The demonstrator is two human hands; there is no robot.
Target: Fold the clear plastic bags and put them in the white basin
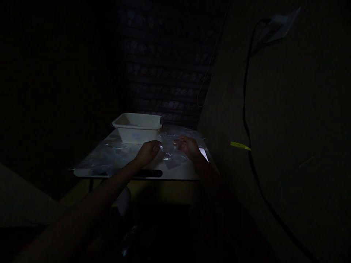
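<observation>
In dim light, my left hand (pixel 148 151) is closed, its thumb and fingers pinched on the left edge of a clear plastic bag (pixel 170 155). My right hand (pixel 188 146) is at the bag's right side, its fingers curled against the plastic. The bag is spread between both hands above a white table (pixel 181 173). Behind my left hand stands a white plastic basin (pixel 137 133) with dark handles. More clear plastic (pixel 102 155) lies on the table's left part.
A lit phone (pixel 203 154) lies at the table's right edge, beside my right wrist. A black cable (pixel 245 117) with a yellow tag (pixel 239 145) hangs along the right wall. The table has a dark slot (pixel 149 173) at its front edge.
</observation>
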